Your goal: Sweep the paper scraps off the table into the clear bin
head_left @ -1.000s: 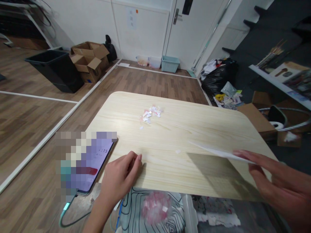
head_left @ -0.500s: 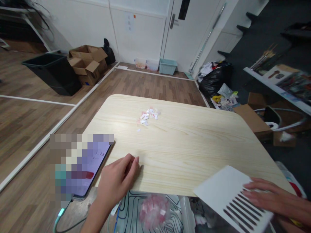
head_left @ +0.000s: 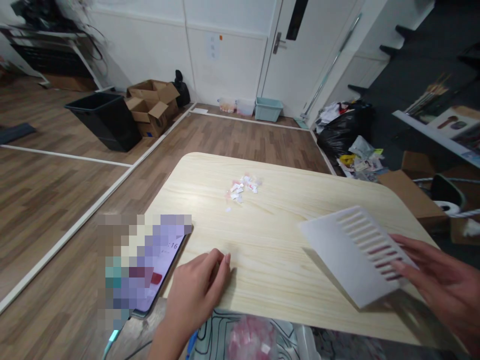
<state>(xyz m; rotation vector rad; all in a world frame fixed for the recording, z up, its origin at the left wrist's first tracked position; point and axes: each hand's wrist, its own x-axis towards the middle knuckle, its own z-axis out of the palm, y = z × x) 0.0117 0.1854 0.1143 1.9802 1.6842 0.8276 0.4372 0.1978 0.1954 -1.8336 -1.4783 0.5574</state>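
Right hand (head_left: 444,286) has turned, pinching the slotted card (head_left: 333,252) aslant.

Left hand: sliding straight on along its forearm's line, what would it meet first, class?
Probably the loose cluster of small white and pinkish scraps on the pale wood-grain tabletop, though the left hand might first brush the tiny white scrap just nearer.

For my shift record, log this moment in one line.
Left hand: on table | right hand: holding slotted white card | white bits: table's far side
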